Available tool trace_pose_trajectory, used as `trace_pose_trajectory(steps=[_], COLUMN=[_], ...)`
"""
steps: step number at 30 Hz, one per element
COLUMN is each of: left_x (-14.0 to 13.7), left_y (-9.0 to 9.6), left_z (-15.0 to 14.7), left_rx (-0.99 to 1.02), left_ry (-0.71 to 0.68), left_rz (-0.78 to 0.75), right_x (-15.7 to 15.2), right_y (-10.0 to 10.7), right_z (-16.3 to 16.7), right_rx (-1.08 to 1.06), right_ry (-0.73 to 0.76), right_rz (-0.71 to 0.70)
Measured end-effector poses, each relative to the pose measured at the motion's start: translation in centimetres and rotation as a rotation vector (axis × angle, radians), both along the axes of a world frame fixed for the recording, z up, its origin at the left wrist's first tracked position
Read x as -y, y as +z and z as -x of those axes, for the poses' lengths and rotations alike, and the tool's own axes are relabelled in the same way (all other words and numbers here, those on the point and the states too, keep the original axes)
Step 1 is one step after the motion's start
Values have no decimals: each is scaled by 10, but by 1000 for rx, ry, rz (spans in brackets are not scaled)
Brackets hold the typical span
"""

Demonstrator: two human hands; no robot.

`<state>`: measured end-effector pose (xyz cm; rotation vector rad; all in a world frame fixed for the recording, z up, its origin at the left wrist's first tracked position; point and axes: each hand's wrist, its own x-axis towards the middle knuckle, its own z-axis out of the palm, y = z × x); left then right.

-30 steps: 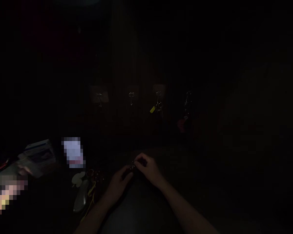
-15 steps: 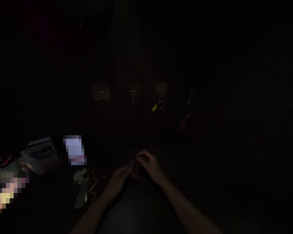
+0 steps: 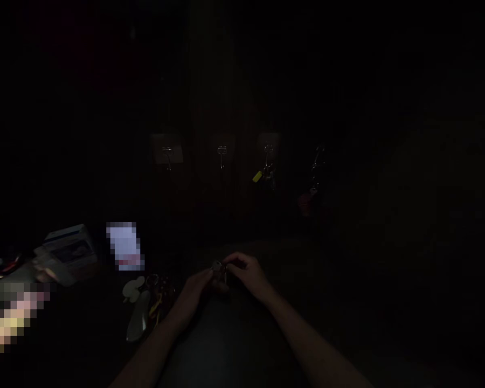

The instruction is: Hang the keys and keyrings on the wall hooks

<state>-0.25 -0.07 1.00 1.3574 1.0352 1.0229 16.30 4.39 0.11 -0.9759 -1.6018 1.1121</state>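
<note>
At the middle of the dark table (image 3: 234,345), low in view: a small metal object (image 3: 218,268), perhaps a key or a ring, too dim to name with certainty, caught between both hands. Right hand (image 3: 246,274) curled over it from the right, fingertips (image 3: 228,266) pinched on its upper edge, wrist bent, forearm running down to the lower right. Left hand (image 3: 197,291) meeting it from below and left, thumb and forefinger closed on the same piece, forearm slanting off to the lower left. Grip on both sides pressed tight, knuckles nearly touching.

Just left of the left hand: a heap of keys and rings (image 3: 157,285) with a yellow cord, beside a pale tag (image 3: 132,288) and a long pale oval fob (image 3: 137,323). Farther left: a blurred white card (image 3: 124,245) and a flat packet (image 3: 67,250), no writing legible on either.

On the wall beyond: a row of hooks, two bare-looking (image 3: 167,156) (image 3: 222,153), a third carrying keys with a yellow tag (image 3: 257,176), a fourth (image 3: 316,161) holding a bunch with a reddish tag (image 3: 305,202). No lettering readable on any tag.
</note>
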Motion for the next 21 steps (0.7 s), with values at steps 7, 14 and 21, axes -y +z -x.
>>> trace_pose_trajectory(steps=[7,14,21], left_x=[2,-1,-1], left_y=[2,-9,-11], left_z=[-2,1,1], left_rx=[5,-55,-151], left_ry=[25,43,34], left_rz=[-12,-17,-15], right_x=[2,4,0], right_y=[6,11,20], right_z=[-2,-6,-18], right_rx=[-20,26,67], right_ry=[-39,-149,-280], right_rz=[-128,-188,-399])
